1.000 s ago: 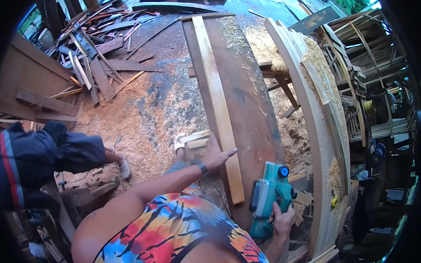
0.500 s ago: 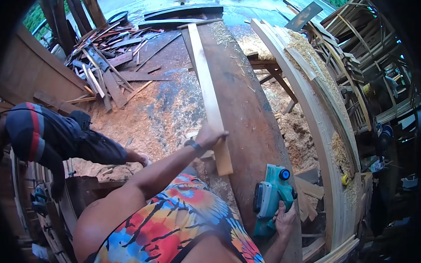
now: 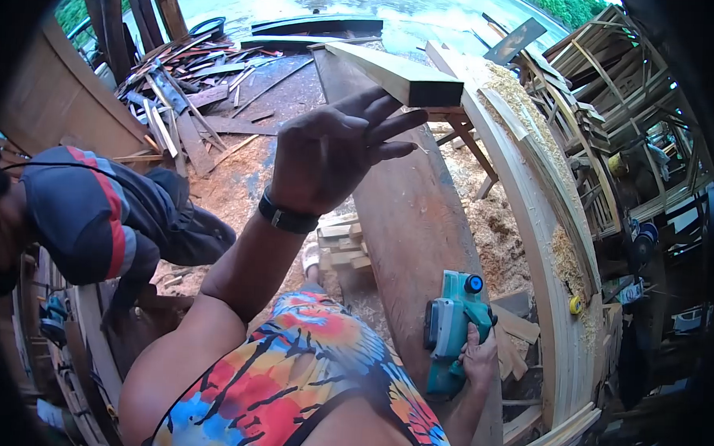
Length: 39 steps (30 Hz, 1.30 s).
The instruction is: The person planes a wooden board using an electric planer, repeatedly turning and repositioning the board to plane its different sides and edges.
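My left hand [image 3: 324, 159], with a dark watch on its wrist, is raised in front of me. Its upper fingers reach under a pale wooden strip [image 3: 378, 66] and bear its lifted near end, while the lower fingers are spread away from the wood. The strip's dark cut end faces me, and its far end reaches toward the back of the long brown plank [image 3: 412, 217]. On the right, my right hand [image 3: 478, 357] is wrapped round the handle of a teal electric planer [image 3: 453, 328]. The planer rests on the brown plank, near its right edge.
A co-worker [image 3: 82, 205] bends over at the left. Short wood blocks [image 3: 344, 242] are stacked beside the plank. A scrap pile [image 3: 181, 91] lies at the back left. Long boards [image 3: 523, 182] carrying shavings run along the right, with a yellow tape measure [image 3: 575, 306] on them.
My left hand has risen, lifting the near end of the wooden strip off the brown plank, and its fingers have spread. My right hand stays on the planer. The co-worker has bent lower.
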Each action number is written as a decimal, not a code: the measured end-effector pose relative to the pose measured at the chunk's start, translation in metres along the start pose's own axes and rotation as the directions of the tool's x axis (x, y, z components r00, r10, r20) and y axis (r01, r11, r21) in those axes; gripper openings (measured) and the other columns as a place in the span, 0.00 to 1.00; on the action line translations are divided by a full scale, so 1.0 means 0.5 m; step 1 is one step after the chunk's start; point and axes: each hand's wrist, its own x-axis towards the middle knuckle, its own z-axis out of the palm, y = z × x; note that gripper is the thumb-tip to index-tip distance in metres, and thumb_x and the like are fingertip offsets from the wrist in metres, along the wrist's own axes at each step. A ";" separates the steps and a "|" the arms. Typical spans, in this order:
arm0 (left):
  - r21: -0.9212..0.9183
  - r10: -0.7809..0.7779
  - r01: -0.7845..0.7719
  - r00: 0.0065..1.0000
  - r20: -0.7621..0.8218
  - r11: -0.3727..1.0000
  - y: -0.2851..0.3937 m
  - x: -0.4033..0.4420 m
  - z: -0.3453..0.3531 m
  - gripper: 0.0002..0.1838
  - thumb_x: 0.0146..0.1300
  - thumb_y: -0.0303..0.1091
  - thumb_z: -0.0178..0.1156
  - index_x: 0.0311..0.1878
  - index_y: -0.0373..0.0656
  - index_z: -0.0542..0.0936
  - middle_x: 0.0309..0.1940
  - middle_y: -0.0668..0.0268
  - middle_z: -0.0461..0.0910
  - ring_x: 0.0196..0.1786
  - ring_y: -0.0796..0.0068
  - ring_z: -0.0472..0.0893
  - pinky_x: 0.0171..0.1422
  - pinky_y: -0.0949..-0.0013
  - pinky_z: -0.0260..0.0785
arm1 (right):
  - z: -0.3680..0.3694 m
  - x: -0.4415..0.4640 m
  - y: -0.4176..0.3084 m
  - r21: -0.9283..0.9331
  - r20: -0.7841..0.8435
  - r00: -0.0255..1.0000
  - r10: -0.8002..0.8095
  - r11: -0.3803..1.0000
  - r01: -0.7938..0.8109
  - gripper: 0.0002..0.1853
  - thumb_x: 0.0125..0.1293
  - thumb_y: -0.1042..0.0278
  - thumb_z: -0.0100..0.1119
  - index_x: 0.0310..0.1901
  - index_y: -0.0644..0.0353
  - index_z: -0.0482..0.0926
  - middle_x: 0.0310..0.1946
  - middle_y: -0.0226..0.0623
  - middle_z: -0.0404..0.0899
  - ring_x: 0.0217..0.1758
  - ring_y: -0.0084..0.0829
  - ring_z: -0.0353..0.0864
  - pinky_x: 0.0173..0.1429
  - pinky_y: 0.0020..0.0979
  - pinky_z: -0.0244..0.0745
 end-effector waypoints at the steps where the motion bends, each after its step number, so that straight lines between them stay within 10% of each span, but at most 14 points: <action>1: -0.016 0.008 -0.008 1.000 0.017 1.000 0.003 -0.001 0.000 0.36 0.63 0.37 0.51 0.74 0.29 0.65 0.75 0.46 0.65 0.81 0.45 0.57 0.80 0.48 0.60 | 0.000 -0.005 -0.011 0.001 -0.007 1.000 0.004 1.000 -0.004 0.30 0.72 0.42 0.61 0.54 0.67 0.72 0.17 0.32 0.73 0.16 0.24 0.75 0.20 0.31 0.70; 23: -0.028 0.030 -0.030 0.999 -0.013 0.999 0.016 -0.011 0.004 0.32 0.63 0.34 0.51 0.70 0.29 0.70 0.73 0.44 0.67 0.80 0.45 0.59 0.78 0.47 0.64 | 0.006 0.006 0.012 0.071 0.021 0.997 -0.069 0.995 0.067 0.26 0.75 0.48 0.60 0.59 0.63 0.71 0.17 0.31 0.73 0.13 0.24 0.73 0.17 0.28 0.69; 32: -0.056 0.036 -0.043 0.992 -0.117 0.997 0.024 -0.018 0.017 0.17 0.63 0.29 0.52 0.52 0.30 0.73 0.58 0.51 0.78 0.77 0.43 0.65 0.73 0.46 0.71 | 0.004 -0.005 -0.008 0.111 0.005 0.999 -0.035 0.993 0.034 0.26 0.72 0.46 0.63 0.50 0.66 0.73 0.16 0.31 0.73 0.14 0.25 0.75 0.19 0.31 0.69; 39: -0.069 0.039 -0.047 0.993 -0.112 0.996 0.030 -0.043 -0.009 0.27 0.64 0.30 0.50 0.66 0.27 0.72 0.66 0.50 0.77 0.78 0.40 0.63 0.75 0.44 0.68 | 0.003 0.002 0.006 0.001 -0.027 0.999 -0.024 1.000 0.024 0.31 0.70 0.42 0.63 0.49 0.70 0.76 0.19 0.39 0.78 0.19 0.33 0.81 0.27 0.39 0.74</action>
